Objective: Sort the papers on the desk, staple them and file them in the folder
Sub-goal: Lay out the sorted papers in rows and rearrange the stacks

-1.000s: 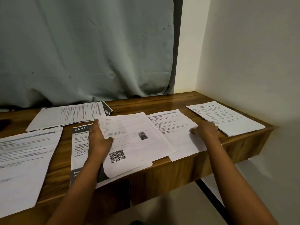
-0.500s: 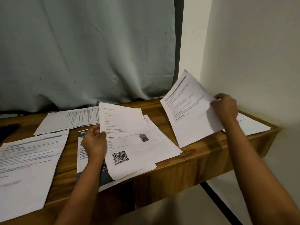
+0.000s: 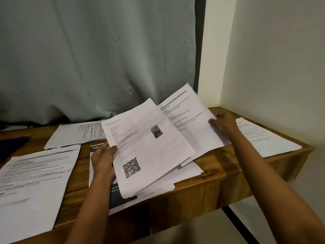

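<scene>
My left hand [image 3: 103, 161] grips the left edge of a white sheet with a QR code and a small photo [image 3: 147, 148], lifted and tilted above a loose stack of papers [image 3: 184, 175]. My right hand [image 3: 223, 123] pinches the right edge of a printed text sheet [image 3: 191, 120], held low with its left part tucked behind the QR sheet. A dark-headed page [image 3: 95, 147] lies under my left hand. More printed papers lie on the wooden desk [image 3: 219, 171]: one at the far right [image 3: 263, 138], one at the back [image 3: 79, 134], one at the near left [image 3: 33, 180].
A grey-green curtain [image 3: 96, 59] hangs behind the desk. A pale wall [image 3: 281, 67] closes off the right side, meeting the desk corner. A dark object [image 3: 12, 143] lies at the desk's left edge. The desk's front edge drops to the floor, with a black leg [image 3: 237, 224] below.
My right hand brought its text sheet down and leftward behind the QR sheet. My left hand lifted the QR sheet off the stack and tilted it up.
</scene>
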Tool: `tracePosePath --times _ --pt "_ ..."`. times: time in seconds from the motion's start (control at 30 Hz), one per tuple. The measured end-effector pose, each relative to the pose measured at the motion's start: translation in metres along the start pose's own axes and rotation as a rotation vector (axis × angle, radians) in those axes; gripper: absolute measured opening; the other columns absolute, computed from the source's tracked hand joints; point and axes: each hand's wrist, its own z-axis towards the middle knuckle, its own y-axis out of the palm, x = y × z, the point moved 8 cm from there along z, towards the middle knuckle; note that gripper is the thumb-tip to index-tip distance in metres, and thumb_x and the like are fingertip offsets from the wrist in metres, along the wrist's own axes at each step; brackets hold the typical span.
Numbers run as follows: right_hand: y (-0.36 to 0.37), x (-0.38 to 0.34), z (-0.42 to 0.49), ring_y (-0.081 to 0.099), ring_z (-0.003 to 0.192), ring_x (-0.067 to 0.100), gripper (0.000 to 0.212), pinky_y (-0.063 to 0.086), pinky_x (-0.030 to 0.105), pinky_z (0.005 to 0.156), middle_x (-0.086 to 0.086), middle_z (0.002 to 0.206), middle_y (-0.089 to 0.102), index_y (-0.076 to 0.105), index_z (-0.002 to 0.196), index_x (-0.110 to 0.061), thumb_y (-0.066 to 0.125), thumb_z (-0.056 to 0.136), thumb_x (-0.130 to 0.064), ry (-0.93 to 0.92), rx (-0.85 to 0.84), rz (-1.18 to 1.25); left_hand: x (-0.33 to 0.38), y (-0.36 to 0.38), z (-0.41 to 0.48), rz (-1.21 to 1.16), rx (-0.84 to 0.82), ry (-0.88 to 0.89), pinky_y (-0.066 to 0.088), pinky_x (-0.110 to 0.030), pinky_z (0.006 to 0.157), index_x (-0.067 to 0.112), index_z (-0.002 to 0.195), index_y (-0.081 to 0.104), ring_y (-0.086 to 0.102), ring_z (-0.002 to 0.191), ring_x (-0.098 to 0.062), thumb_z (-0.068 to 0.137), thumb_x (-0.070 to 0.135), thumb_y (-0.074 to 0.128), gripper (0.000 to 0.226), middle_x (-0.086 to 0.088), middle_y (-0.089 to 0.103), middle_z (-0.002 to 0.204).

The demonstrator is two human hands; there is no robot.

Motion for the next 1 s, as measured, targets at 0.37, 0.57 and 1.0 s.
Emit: tracePosePath --times 0.37,0.57,1.0 --pt "0.107 -0.013 -0.053 0.049 0.085 0.018 0.011 0.043 0.033 0.083 0.007 0.092 0.051 0.055 0.094 -0.008 0.046 0.097 -0.013 0.04 -0.394 -0.195 0.021 0.026 -0.029 0.75 0.014 0.522 0.057 -0.037 0.08 0.011 0.124 0.058 0.062 0.101 -0.022 0.094 0.012 0.053 0.03 -0.004 0.063 0.118" --pt "0.135 -0.012 -0.066 0.058 0.104 0.027 0.044 0.044 0.031 0.076 0.009 0.115 0.061 0.06 0.111 -0.011 0.056 0.089 -0.048 0.0 -0.45 -0.312 0.001 0.035 -0.019 1.065 -0.072 0.447 0.047 -0.051 0.096 0.008 0.132 0.049 0.049 0.118 -0.035 0.091 0.026 0.057 0.045 -0.014 0.05 0.131" --pt "0.136 -0.011 -0.067 0.058 0.103 0.023 0.053 0.043 0.027 0.071 0.007 0.116 0.06 0.056 0.113 -0.006 0.081 0.072 -0.029 0.096 -0.416 -0.322 -0.013 0.058 0.005 0.902 -0.171 0.095 0.057 -0.034 0.075 0.014 0.107 0.054 0.065 0.09 -0.024 0.054 0.013 0.069 0.055 -0.005 0.066 0.105"
